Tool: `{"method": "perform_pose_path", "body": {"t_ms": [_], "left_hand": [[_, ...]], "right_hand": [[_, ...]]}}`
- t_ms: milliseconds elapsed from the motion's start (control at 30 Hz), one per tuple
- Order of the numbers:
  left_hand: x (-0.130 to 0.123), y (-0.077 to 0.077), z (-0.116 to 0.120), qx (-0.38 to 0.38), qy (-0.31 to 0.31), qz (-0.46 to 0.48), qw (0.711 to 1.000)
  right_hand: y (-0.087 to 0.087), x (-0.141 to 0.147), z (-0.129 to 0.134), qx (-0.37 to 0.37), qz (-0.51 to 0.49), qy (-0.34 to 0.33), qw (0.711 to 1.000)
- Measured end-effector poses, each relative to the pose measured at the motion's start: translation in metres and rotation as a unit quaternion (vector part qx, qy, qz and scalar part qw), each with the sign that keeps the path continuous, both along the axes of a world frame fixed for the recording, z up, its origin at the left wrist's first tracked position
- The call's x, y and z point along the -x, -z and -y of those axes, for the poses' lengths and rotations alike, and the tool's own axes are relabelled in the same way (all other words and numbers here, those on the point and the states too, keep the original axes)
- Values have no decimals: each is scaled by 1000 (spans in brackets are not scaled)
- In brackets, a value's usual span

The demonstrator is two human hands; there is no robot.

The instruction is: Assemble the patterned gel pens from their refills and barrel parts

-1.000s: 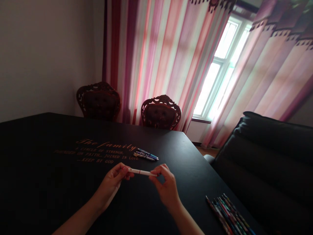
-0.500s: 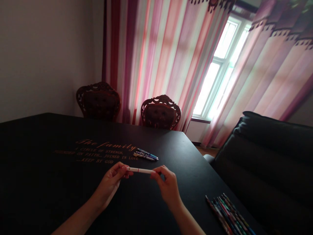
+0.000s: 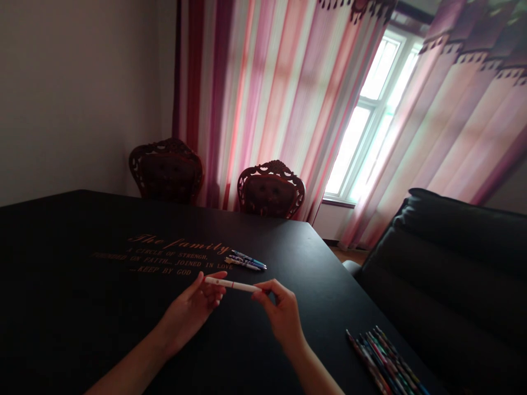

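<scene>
A white pen [image 3: 231, 284] with a thin red ring near its middle is held almost level above the black table. My right hand [image 3: 282, 310] pinches its right end between thumb and fingers. At the other end is my left hand [image 3: 191, 307], its thumb and fingers apart. The pen's left tip lies by the left thumb, in front of the fingers; whether it touches them I cannot tell. Just beyond the hands, a few pens [image 3: 246, 260] with blue, purple and white barrels lie together on the table.
Several darker, multicoloured pens [image 3: 389, 359] lie side by side near the right edge of the black table [image 3: 82, 318]. Gold lettering [image 3: 179, 244] runs across its surface. Two carved chairs [image 3: 270, 192] stand at the far side, and a black sofa [image 3: 461, 274] is on the right.
My left thumb and fingers have loosened and spread from the pen's left end, showing more of its barrel. The right hand keeps its pinch, nearly still.
</scene>
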State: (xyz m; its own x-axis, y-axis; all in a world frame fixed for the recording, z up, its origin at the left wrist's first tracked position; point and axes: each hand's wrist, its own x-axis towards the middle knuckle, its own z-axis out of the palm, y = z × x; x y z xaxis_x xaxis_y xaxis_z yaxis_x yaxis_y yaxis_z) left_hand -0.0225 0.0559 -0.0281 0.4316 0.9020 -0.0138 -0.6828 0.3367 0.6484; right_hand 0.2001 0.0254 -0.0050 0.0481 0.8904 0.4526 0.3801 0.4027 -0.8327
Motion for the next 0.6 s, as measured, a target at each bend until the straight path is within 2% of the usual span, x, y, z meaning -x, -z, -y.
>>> {"method": "perform_pose_path", "body": {"t_ms": [100,233,433,600], "left_hand": [[1,2,0,-2,2,-5,1000],[1,3,0,-6,-38,-20,999],[0,-3,3,-1,-39,-31,999],[-1,-8,7,-51,-94,-116,987]], "right_hand": [[0,0,-1,9,-6,-9,1000],[1,0,0,12,-9,-15,1000],[3,0,-2,9,-2,-17,1000],[5,3,-2,-4,3,-18,1000]]}}
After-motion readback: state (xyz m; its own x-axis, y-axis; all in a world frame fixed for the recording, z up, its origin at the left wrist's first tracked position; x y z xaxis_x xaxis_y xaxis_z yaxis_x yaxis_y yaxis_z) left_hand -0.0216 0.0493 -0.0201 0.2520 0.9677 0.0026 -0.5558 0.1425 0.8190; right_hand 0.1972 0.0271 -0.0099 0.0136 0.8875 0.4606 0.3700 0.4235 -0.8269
